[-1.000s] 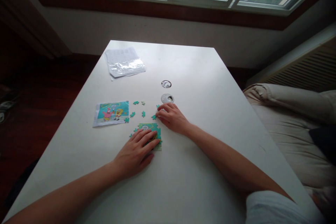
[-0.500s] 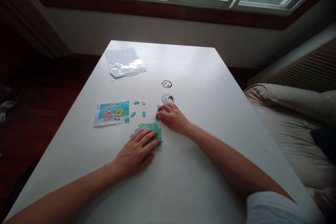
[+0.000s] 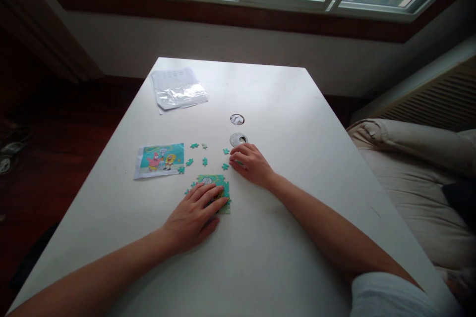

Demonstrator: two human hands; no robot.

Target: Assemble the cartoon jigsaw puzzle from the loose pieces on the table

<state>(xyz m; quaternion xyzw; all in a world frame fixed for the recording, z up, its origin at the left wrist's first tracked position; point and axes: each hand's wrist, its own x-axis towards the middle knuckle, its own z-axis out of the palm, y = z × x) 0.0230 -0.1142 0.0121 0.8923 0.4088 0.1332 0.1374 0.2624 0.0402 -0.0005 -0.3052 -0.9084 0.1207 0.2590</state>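
Observation:
A partly joined jigsaw puzzle (image 3: 211,179) in green and teal lies on the white table. My left hand (image 3: 199,208) rests flat over its lower left part, fingers spread, hiding much of the picture. Beyond the puzzle, my right hand (image 3: 253,164) hovers low or touches the table with its fingers slightly bent and apart. Just left of those fingertips are two loose teal puzzle pieces, one farther back (image 3: 226,151) and one nearer (image 3: 225,166). Whether another piece lies under the right fingers is hard to see. More loose pieces (image 3: 205,161) are scattered left of there.
A picture sheet (image 3: 159,161) with cartoon figures lies to the left, a puzzle piece (image 3: 181,170) at its corner. Papers in a clear plastic sleeve (image 3: 179,89) lie at the far left. A round hole (image 3: 237,119) and a grey round cover (image 3: 238,139) are mid-table.
My right hand has shifted slightly right, uncovering the two teal pieces beside its fingertips. My left hand stays on the puzzle.

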